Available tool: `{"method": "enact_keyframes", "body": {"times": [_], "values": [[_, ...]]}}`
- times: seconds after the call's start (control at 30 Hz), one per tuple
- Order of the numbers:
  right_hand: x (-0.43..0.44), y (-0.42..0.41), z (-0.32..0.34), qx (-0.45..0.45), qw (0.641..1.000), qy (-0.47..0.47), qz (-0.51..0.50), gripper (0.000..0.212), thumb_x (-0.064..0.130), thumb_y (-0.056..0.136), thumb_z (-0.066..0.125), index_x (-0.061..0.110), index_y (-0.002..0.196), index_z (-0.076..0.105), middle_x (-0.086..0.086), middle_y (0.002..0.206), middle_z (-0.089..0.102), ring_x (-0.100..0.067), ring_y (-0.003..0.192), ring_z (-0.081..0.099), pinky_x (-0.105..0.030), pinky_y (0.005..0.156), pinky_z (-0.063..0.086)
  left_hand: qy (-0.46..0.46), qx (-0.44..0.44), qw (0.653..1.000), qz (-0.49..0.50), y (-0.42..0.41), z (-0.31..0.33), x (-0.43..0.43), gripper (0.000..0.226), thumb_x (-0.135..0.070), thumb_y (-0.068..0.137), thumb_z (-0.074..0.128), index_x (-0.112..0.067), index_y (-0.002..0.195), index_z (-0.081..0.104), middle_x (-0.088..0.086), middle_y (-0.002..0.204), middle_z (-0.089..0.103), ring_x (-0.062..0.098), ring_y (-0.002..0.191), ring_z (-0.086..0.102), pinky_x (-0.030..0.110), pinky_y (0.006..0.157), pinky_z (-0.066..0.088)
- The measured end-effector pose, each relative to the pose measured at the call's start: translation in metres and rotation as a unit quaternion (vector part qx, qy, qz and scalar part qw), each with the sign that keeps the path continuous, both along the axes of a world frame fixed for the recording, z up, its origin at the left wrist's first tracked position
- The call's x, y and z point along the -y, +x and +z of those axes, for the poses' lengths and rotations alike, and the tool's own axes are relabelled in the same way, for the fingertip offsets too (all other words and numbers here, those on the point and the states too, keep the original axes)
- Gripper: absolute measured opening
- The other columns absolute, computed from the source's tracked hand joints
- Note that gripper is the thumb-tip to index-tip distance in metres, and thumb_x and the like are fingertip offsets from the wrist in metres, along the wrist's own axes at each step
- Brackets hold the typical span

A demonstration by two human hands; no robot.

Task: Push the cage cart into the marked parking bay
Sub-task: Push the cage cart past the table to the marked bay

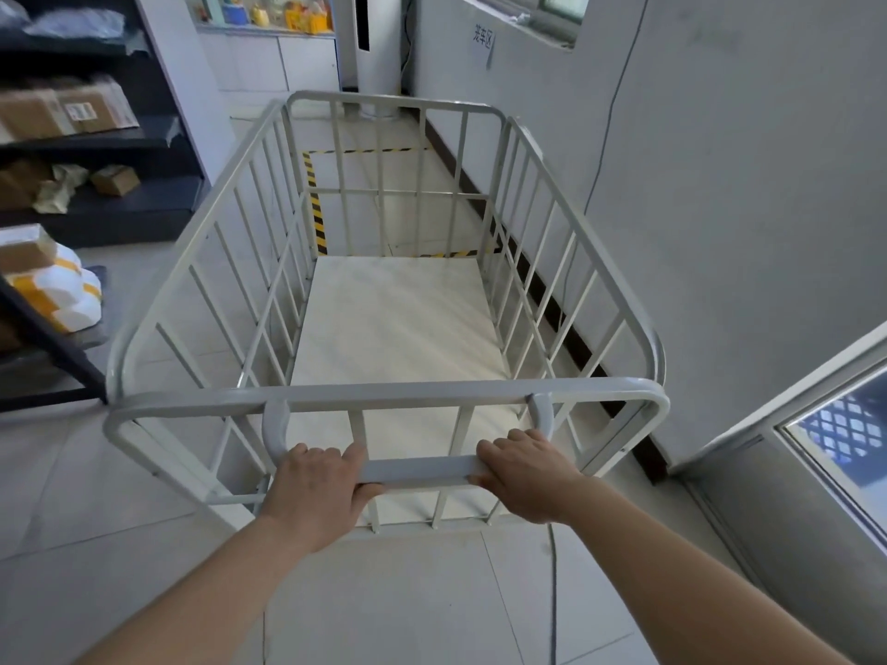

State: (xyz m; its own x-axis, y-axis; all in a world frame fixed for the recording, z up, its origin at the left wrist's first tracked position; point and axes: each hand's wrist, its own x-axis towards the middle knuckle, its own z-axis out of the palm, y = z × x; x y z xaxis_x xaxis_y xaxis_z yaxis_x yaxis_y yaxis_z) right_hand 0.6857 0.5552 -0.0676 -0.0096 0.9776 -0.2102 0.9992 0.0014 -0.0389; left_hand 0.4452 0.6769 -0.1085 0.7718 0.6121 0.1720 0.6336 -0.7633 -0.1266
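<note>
The white cage cart (384, 391) fills the middle of the view, its barred sides rising around a pale, bare floor panel. A horizontal handle bar (417, 470) sticks out from its near end. My left hand (317, 487) grips the bar's left part and my right hand (525, 472) grips its right part. Beyond the cart's far end, yellow-and-black striped tape (314, 204) marks the parking bay on the floor beside the right wall. The cart's far end stands at the bay's near tape line, seen through the bars.
Dark shelving (96, 136) with cardboard boxes lines the left side, and white and yellow packages (62, 290) lie at its foot. The grey wall (720, 184) runs close along the right. A tall white unit (379, 40) stands behind the bay. A cable (553, 592) trails on the floor.
</note>
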Motion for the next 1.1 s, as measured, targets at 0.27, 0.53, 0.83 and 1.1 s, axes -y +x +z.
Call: {"method": "enact_keyframes", "body": {"times": [0.27, 0.53, 0.83, 1.1], "values": [[-0.037, 0.053, 0.000, -0.005, 1.000, 0.008, 0.008, 0.093, 0.066, 0.062, -0.020, 0.017, 0.106, 0.046, -0.006, 0.101, 0.059, -0.027, 0.096, 0.048, -0.037, 0.094, 0.034, 0.004, -0.007, 1.000, 0.013, 0.050, 0.000, -0.031, 0.047, -0.059, 0.082, 0.034, -0.018, 0.065, 0.049, -0.002, 0.042, 0.049, 0.021, 0.035, 0.047, 0.029, 0.049, 0.025], [-0.092, 0.111, 0.003, 0.012, 1.000, 0.000, 0.012, 0.092, 0.066, 0.062, -0.018, 0.018, 0.109, 0.046, -0.003, 0.103, 0.058, -0.024, 0.099, 0.048, -0.036, 0.097, 0.034, 0.009, 0.025, 1.000, 0.012, 0.110, -0.002, -0.080, 0.047, -0.056, 0.078, 0.034, -0.016, 0.061, 0.050, 0.001, 0.036, 0.046, 0.024, 0.029, 0.043, 0.031, 0.044, 0.032], [-0.167, 0.165, 0.005, 0.041, 0.999, -0.033, -0.008, 0.074, 0.064, 0.081, -0.005, 0.020, 0.111, 0.046, -0.002, 0.107, 0.058, -0.023, 0.101, 0.049, -0.035, 0.101, 0.032, 0.001, 0.036, 0.999, 0.019, 0.168, 0.000, -0.151, 0.047, -0.056, 0.080, 0.033, -0.017, 0.060, 0.048, 0.000, 0.036, 0.043, 0.021, 0.030, 0.025, 0.029, 0.047, 0.025], [-0.221, 0.196, 0.005, 0.039, 0.999, -0.035, -0.001, 0.077, 0.066, 0.079, -0.005, 0.019, 0.114, 0.045, -0.002, 0.109, 0.056, -0.023, 0.104, 0.049, -0.035, 0.102, 0.031, 0.002, 0.008, 1.000, 0.026, 0.197, -0.003, -0.206, 0.044, -0.057, 0.079, 0.047, -0.017, 0.061, 0.047, 0.000, 0.037, 0.043, 0.021, 0.032, 0.023, 0.029, 0.046, 0.027]]}}
